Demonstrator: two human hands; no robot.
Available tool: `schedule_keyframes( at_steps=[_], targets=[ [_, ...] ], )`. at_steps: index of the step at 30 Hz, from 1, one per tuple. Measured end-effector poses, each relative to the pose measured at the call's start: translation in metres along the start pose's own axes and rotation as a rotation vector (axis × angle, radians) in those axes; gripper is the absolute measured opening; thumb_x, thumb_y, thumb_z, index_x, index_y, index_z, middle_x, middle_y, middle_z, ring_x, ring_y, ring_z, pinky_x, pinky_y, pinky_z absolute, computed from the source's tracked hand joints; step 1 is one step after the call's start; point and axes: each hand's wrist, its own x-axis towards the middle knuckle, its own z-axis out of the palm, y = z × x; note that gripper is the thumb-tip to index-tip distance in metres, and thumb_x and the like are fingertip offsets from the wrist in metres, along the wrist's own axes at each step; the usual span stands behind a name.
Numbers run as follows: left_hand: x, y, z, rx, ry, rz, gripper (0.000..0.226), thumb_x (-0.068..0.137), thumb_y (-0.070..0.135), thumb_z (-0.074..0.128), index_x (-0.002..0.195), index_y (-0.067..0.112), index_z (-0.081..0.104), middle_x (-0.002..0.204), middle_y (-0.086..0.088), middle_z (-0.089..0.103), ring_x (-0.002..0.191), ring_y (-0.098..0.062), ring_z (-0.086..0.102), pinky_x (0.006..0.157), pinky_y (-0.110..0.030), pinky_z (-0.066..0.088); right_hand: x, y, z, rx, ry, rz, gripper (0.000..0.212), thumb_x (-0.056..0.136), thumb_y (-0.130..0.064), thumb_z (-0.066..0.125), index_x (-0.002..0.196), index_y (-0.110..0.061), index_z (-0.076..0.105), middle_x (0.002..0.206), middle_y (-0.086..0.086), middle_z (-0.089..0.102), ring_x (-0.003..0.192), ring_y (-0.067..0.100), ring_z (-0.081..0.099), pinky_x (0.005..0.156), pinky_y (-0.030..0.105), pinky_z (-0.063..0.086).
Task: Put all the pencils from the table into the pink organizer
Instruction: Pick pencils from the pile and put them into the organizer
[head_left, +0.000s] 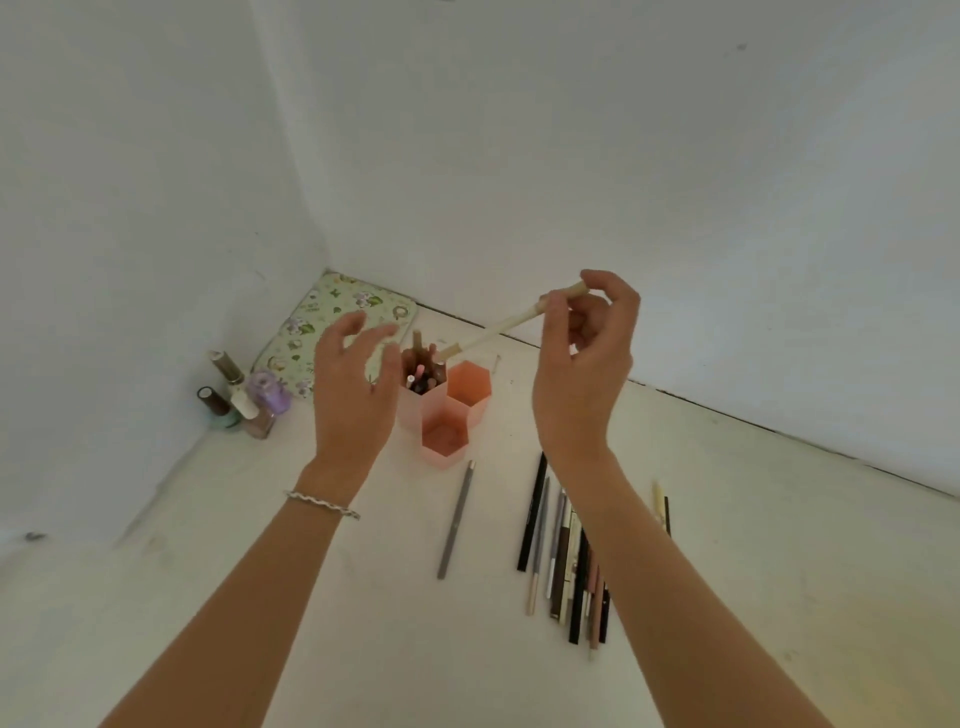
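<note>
The pink organizer (445, 439) has three hexagonal cups and stands on the white table near the back corner. Its back-left cup holds several pencils; the other two look empty. My right hand (584, 364) pinches the upper end of a cream pencil (493, 332), which slants down with its lower tip just above the filled cup. My left hand (353, 395) hovers with spread fingers beside the organizer's left side, holding nothing. A grey pencil (457, 519) lies alone in front of the organizer. A bunch of dark and pale pencils (563, 561) lies to the right, partly under my right forearm.
Several nail polish bottles (244, 395) stand at the left by the wall. A flowered green pouch (332, 322) lies in the back corner. Two more pencils (661, 512) lie to the right of my right forearm. White walls close the table at back and left.
</note>
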Motion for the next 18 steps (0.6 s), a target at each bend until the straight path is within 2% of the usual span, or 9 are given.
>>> schedule_keyframes(
  at_steps=[2, 4, 5, 8, 10, 12, 15, 16, 18],
  targets=[
    [0.0, 0.0, -0.011, -0.065, 0.145, -0.038, 0.026, 0.099, 0.015, 0.048, 0.118, 0.01, 0.065, 0.124, -0.008, 0.054, 0.114, -0.013, 0.053, 0.098, -0.026, 0.045, -0.005, 0.001, 0.015, -0.041, -0.064, -0.075, 0.024, 0.097, -0.014, 0.055, 0.114, -0.029, 0.046, 0.089, -0.003, 0.068, 0.072, 0.007, 0.062, 0.065, 0.013, 0.045],
    [0.002, 0.0, -0.024, -0.121, 0.24, -0.073, 0.027, 0.099, 0.01, 0.044, 0.118, 0.01, 0.063, 0.119, -0.007, 0.056, 0.103, 0.005, 0.053, 0.088, -0.011, 0.045, -0.009, 0.004, 0.028, -0.122, -0.163, -0.16, 0.024, 0.098, -0.013, 0.055, 0.115, -0.027, 0.046, 0.089, -0.006, 0.063, 0.073, 0.012, 0.061, 0.067, 0.022, 0.05],
    [0.001, 0.0, -0.029, -0.14, 0.25, -0.086, 0.027, 0.098, 0.006, 0.044, 0.117, 0.011, 0.063, 0.117, -0.006, 0.058, 0.1, 0.005, 0.055, 0.084, -0.007, 0.044, -0.01, 0.007, 0.033, -0.186, -0.228, -0.207, 0.023, 0.098, -0.012, 0.055, 0.115, -0.024, 0.047, 0.089, -0.005, 0.062, 0.073, 0.015, 0.059, 0.067, 0.027, 0.051],
    [-0.01, 0.007, -0.036, -0.2, 0.233, -0.119, 0.029, 0.093, -0.001, 0.045, 0.109, 0.017, 0.062, 0.109, 0.001, 0.061, 0.097, -0.013, 0.062, 0.081, -0.016, 0.048, -0.018, 0.021, 0.043, -0.407, -0.401, -0.292, 0.016, 0.097, -0.011, 0.057, 0.113, -0.009, 0.059, 0.09, 0.003, 0.065, 0.075, 0.019, 0.057, 0.067, 0.038, 0.053],
    [-0.025, 0.014, -0.035, -0.211, 0.201, -0.136, 0.031, 0.087, -0.004, 0.046, 0.1, 0.02, 0.059, 0.098, 0.006, 0.059, 0.089, -0.007, 0.06, 0.076, -0.015, 0.047, -0.027, 0.031, 0.047, -0.48, -0.463, -0.363, 0.012, 0.095, -0.009, 0.062, 0.103, -0.004, 0.068, 0.097, 0.008, 0.067, 0.083, 0.021, 0.06, 0.072, 0.037, 0.053],
    [-0.048, 0.018, -0.026, -0.177, 0.087, -0.168, 0.029, 0.084, -0.005, 0.05, 0.091, 0.022, 0.057, 0.088, 0.009, 0.059, 0.08, -0.001, 0.057, 0.07, -0.019, 0.05, -0.033, 0.039, 0.042, -0.495, -0.459, -0.39, 0.014, 0.092, -0.008, 0.064, 0.102, -0.003, 0.073, 0.108, 0.012, 0.065, 0.093, 0.024, 0.062, 0.078, 0.033, 0.053],
    [-0.082, 0.023, -0.004, 0.045, -0.269, -0.224, 0.015, 0.086, 0.011, 0.059, 0.085, 0.025, 0.056, 0.083, 0.01, 0.059, 0.075, -0.011, 0.059, 0.068, -0.027, 0.05, -0.028, 0.047, 0.022, -0.392, -0.293, -0.242, 0.026, 0.092, -0.004, 0.055, 0.116, -0.005, 0.066, 0.112, 0.008, 0.059, 0.086, 0.015, 0.058, 0.075, 0.023, 0.05],
    [-0.091, 0.025, 0.005, 0.168, -0.412, -0.239, 0.005, 0.088, 0.022, 0.06, 0.09, 0.025, 0.057, 0.088, 0.009, 0.06, 0.079, -0.014, 0.06, 0.071, -0.028, 0.05, -0.024, 0.049, 0.012, -0.374, -0.239, -0.192, 0.028, 0.091, -0.003, 0.051, 0.116, -0.006, 0.064, 0.111, 0.004, 0.058, 0.083, 0.01, 0.056, 0.074, 0.018, 0.047],
    [-0.104, 0.025, 0.021, 0.409, -0.652, -0.262, 0.026, 0.093, 0.039, 0.057, 0.111, 0.022, 0.054, 0.104, 0.004, 0.06, 0.095, -0.018, 0.061, 0.079, -0.031, 0.051, -0.016, 0.053, -0.01, -0.373, -0.176, -0.102, 0.032, 0.089, -0.002, 0.047, 0.115, -0.01, 0.062, 0.108, -0.001, 0.058, 0.08, 0.004, 0.053, 0.073, 0.012, 0.042]
  ],
)
